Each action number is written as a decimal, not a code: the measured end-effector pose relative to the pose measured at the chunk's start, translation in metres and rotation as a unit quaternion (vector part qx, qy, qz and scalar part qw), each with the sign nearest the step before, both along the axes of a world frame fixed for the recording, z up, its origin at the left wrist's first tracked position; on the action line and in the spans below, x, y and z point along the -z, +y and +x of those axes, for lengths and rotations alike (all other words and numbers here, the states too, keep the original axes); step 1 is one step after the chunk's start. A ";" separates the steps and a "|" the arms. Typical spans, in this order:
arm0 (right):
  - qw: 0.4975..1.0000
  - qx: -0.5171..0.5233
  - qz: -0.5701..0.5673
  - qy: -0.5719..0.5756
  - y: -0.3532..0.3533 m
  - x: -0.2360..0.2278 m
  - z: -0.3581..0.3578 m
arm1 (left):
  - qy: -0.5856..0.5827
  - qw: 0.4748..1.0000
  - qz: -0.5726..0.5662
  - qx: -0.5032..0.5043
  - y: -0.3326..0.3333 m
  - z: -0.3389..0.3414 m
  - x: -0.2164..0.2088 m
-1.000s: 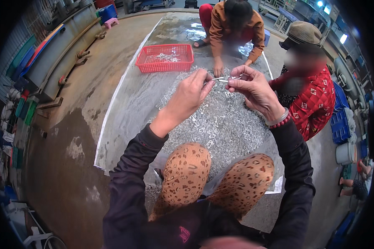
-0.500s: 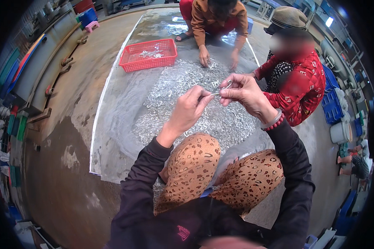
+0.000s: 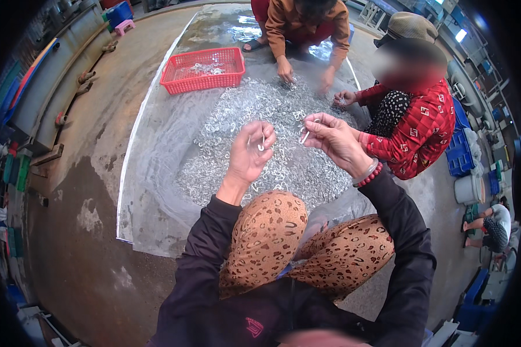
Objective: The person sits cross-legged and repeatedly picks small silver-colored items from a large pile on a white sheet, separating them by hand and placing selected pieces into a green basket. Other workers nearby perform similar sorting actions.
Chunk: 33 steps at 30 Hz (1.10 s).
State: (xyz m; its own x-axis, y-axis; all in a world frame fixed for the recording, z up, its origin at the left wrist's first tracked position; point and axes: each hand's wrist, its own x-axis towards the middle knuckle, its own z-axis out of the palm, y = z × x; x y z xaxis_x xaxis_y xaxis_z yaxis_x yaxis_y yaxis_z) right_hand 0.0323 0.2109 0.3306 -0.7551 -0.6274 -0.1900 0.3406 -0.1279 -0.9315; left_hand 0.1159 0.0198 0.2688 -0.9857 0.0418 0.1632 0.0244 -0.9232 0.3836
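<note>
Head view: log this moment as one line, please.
left hand: holding hook | right hand: holding another hook | hands: apart, above pile | red basket: pale pieces inside

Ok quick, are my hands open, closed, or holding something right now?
Left hand: closed, fingers curled, holding a small pale hook.
Right hand: closed, pinching a thin pale piece at the fingertips.
</note>
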 end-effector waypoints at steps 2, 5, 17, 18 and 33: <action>0.999 0.032 -0.006 -0.008 -0.003 0.011 -0.005 | -0.035 0.998 -0.046 -0.013 0.000 -0.003 0.005; 0.998 0.061 0.005 0.006 -0.011 0.024 -0.009 | -0.071 0.975 -0.207 -0.033 0.004 -0.003 0.012; 0.999 0.039 -0.004 -0.021 -0.034 0.024 -0.008 | 0.068 0.686 -0.630 -0.358 -0.004 0.002 0.011; 0.999 0.041 -0.004 -0.026 -0.034 0.023 -0.007 | 0.075 0.672 -0.653 -0.342 -0.005 0.003 0.012; 0.972 0.044 0.101 0.208 -0.038 0.023 0.008 | -0.010 0.742 -0.631 -0.226 0.003 0.002 0.015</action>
